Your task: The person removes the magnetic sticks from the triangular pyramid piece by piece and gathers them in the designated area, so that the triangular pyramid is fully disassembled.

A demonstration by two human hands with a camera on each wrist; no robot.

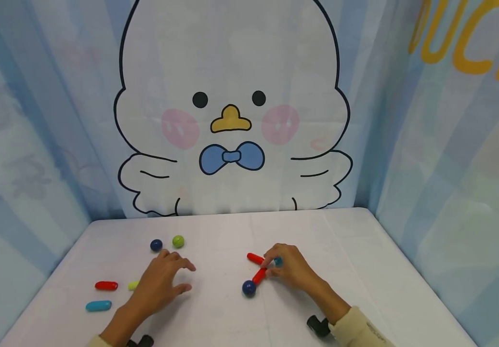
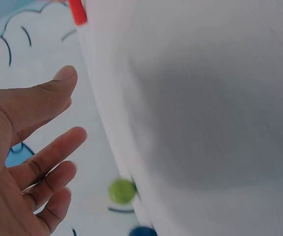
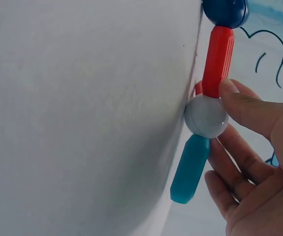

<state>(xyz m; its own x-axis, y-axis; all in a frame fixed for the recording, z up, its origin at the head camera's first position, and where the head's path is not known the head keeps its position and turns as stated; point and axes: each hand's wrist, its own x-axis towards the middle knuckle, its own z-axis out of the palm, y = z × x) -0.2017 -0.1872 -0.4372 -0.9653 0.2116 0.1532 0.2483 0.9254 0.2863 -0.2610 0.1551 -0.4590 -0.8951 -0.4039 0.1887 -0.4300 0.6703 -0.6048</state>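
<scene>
My right hand [image 1: 295,270] pinches a joined toy piece of balls and rods at the table's middle. In the right wrist view, the thumb is against its red rod [image 3: 218,61], which runs from a dark blue ball [image 3: 226,11] to a pale grey ball [image 3: 206,116]. A teal rod [image 3: 190,168] extends from the grey ball. The piece's other red rod [image 1: 255,258] points to the left in the head view. My left hand [image 1: 158,279] hovers over the table with fingers spread, holding nothing. Just beyond it lie a loose dark blue ball [image 1: 156,245] and a green ball [image 1: 178,241].
At the left of the white table [image 1: 215,231] lie a loose red rod [image 1: 106,286] and a light blue rod [image 1: 98,306]. A yellow-green rod [image 1: 133,285] is partly hidden behind the left hand. Printed curtains [image 1: 232,193] stand at the back and sides.
</scene>
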